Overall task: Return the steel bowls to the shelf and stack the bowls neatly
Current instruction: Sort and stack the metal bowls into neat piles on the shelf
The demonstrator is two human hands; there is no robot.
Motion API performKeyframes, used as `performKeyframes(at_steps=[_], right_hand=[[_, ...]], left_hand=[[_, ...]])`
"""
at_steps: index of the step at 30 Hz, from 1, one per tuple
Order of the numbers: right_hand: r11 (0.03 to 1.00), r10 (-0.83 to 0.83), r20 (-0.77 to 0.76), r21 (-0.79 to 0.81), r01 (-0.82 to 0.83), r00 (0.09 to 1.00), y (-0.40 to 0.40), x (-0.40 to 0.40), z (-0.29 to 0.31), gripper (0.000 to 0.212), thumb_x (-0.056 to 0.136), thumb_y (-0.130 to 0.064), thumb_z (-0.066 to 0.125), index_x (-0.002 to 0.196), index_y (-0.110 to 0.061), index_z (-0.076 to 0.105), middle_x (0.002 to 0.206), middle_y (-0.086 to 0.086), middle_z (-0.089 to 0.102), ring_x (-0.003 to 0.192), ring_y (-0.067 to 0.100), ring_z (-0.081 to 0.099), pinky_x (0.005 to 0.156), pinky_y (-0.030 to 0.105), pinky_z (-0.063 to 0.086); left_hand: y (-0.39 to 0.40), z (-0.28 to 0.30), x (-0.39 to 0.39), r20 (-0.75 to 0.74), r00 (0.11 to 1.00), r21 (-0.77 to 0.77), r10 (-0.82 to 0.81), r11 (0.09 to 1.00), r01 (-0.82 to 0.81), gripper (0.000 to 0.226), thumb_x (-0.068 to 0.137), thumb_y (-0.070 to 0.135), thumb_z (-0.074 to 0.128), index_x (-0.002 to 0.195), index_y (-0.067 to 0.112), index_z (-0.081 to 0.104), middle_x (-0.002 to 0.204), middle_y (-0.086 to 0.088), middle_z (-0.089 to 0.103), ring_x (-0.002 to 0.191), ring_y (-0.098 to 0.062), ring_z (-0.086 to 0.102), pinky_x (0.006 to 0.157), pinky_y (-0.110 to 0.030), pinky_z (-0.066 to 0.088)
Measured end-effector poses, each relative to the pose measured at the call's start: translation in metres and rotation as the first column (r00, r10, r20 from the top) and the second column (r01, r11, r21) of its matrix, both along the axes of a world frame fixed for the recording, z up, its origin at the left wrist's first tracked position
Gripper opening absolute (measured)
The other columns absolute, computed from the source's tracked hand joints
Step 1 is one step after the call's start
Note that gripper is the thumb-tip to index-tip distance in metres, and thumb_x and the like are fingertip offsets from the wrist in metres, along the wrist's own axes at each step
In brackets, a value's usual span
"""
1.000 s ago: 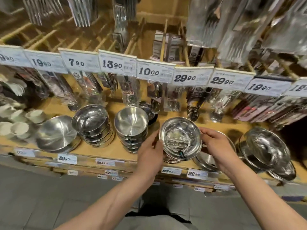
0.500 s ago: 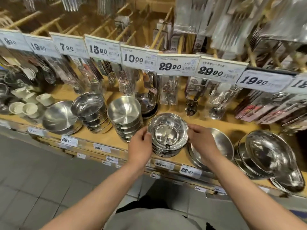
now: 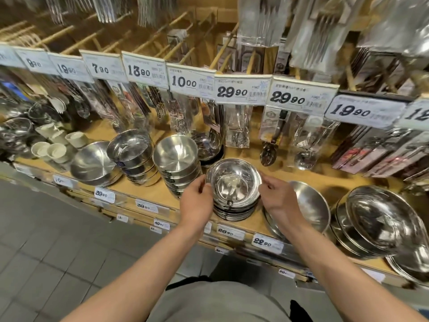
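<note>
1. The stack of steel bowls (image 3: 233, 198) sits on the wooden shelf (image 3: 148, 194) near its front edge, at about 12 o'clock from the person; the left hand (image 3: 197, 201) touches its rim at 9 o'clock and the right hand (image 3: 277, 196) at 3 o'clock, fingers curled lightly against the top bowl, hands apart with the stack between them
2. Risk: the top bowl may sit tilted in the one below, so letting go unevenly could leave the stack crooked
3. Risk: a sideways nudge could slide the stack into the taller bowl stack (image 3: 178, 166) at 10 o'clock or the wide pan (image 3: 308, 205) at 3 o'clock, both close by
4. Risk: polished steel is slick, so a push toward 6 o'clock might tip bowls off the shelf lip
5. Hard to tell: how many bowls the stack holds, whether the fingers pinch the rim or only rest on it, and the small dark mark on the near rim
6. The far-right lids (image 3: 380, 219) are blurred and cut off
</note>
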State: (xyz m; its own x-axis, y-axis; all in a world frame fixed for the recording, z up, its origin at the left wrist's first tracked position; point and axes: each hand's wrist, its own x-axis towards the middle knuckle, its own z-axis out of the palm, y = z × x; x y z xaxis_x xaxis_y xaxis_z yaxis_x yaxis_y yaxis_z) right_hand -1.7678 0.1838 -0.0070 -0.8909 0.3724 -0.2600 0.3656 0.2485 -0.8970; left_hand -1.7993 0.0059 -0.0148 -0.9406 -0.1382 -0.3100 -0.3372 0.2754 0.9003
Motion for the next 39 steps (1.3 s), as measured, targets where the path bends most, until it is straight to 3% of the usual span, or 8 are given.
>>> performKeyframes(at_steps=[4, 9, 14, 17, 22, 26, 30, 39], right_hand=[[0.996, 0.013, 0.022, 0.091, -0.015, 1.0, -0.001, 0.001, -0.001, 0.032, 0.103, -0.015, 0.056, 0.133, -0.014, 0.069, 0.129, 0.005, 0.071, 0.118, 0.023, 0.063, 0.106, 0.036, 0.046], [0.992, 0.013, 0.048, 0.129, -0.019, 0.999, -0.003, 0.003, -0.003, 0.03, 0.103, -0.016, 0.054, 0.125, -0.011, 0.073, 0.124, 0.007, 0.073, 0.114, 0.026, 0.063, 0.098, 0.036, 0.049], [0.989, -0.042, 0.062, 0.145, 0.033, 0.997, -0.009, 0.007, -0.004, 0.023, 0.099, -0.01, 0.052, 0.086, 0.003, 0.066, 0.073, 0.009, 0.059, 0.076, 0.03, 0.051, 0.065, 0.037, 0.031], [0.986, -0.046, 0.073, 0.166, 0.033, 0.996, -0.011, 0.008, -0.002, 0.021, 0.098, -0.009, 0.052, 0.086, 0.002, 0.065, 0.071, 0.005, 0.057, 0.073, 0.022, 0.048, 0.063, 0.036, 0.033], [0.985, -0.049, 0.057, 0.167, 0.039, 0.997, -0.015, 0.009, 0.001, 0.022, 0.099, -0.01, 0.055, 0.105, -0.003, 0.075, 0.1, 0.012, 0.075, 0.095, 0.031, 0.065, 0.087, 0.043, 0.049], [0.984, -0.045, 0.092, 0.174, 0.029, 0.995, -0.014, 0.009, 0.002, 0.024, 0.1, -0.012, 0.055, 0.112, -0.003, 0.074, 0.105, 0.012, 0.075, 0.098, 0.03, 0.066, 0.083, 0.04, 0.049], [0.972, -0.148, 0.001, 0.183, 0.146, 0.989, -0.015, 0.014, 0.012, 0.017, 0.099, -0.014, 0.057, 0.108, -0.025, 0.067, 0.077, -0.019, 0.06, 0.069, -0.003, 0.056, 0.059, 0.008, 0.037], [0.979, 0.106, -0.171, -0.157, -0.133, 0.98, -0.084, 0.014, 0.043, 0.017, 0.103, -0.017, 0.059, 0.112, -0.027, 0.07, 0.084, 0.001, 0.067, 0.072, 0.009, 0.058, 0.061, 0.019, 0.052]], left_hand=[[-0.001, 0.0, -0.002, -0.015, 0.999, -0.017, -0.037, 0.999, 0.036, 0.04, 0.106, 0.014, 0.048, 0.144, 0.019, 0.058, 0.133, 0.004, 0.068, 0.118, -0.007, 0.062, 0.103, -0.026, 0.05], [-0.004, 0.0, -0.004, -0.025, 0.997, -0.02, -0.07, 0.997, 0.069, 0.041, 0.106, 0.017, 0.048, 0.146, 0.018, 0.056, 0.14, 0.003, 0.064, 0.129, -0.013, 0.057, 0.114, -0.038, 0.045], [-0.01, -0.004, -0.005, -0.028, 0.996, 0.0, -0.082, 0.997, 0.082, 0.038, 0.106, 0.016, 0.051, 0.143, 0.016, 0.059, 0.131, 0.003, 0.069, 0.095, 0.014, 0.063, 0.081, -0.004, 0.049], [-0.012, -0.006, -0.008, -0.029, 0.996, -0.006, -0.086, 0.996, 0.086, 0.038, 0.105, 0.015, 0.052, 0.143, 0.013, 0.059, 0.131, 0.001, 0.068, 0.078, 0.021, 0.061, 0.061, 0.003, 0.043], [-0.012, -0.002, -0.011, -0.029, 0.995, -0.023, -0.096, 0.995, 0.095, 0.036, 0.105, 0.014, 0.052, 0.14, 0.014, 0.062, 0.125, 0.003, 0.072, 0.09, 0.006, 0.064, 0.063, -0.002, 0.047], [-0.014, 0.002, -0.009, -0.011, 0.992, -0.012, -0.124, 0.992, 0.124, 0.037, 0.104, 0.016, 0.054, 0.141, 0.015, 0.061, 0.125, 0.005, 0.071, 0.098, 0.004, 0.064, 0.072, -0.001, 0.049], [-0.023, 0.015, -0.002, 0.029, 0.992, 0.04, -0.125, 0.991, 0.124, 0.04, 0.102, 0.018, 0.059, 0.141, 0.012, 0.059, 0.128, 0.001, 0.069, 0.118, -0.014, 0.064, 0.109, -0.034, 0.049], [-0.135, 0.037, 0.012, 0.007, 1.0, 0.082, 0.001, 0.997, -0.002, 0.012, 0.1, 0.017, 0.062, 0.097, 0.024, 0.072, 0.087, 0.009, 0.072, 0.081, -0.008, 0.065, 0.078, -0.028, 0.056]])
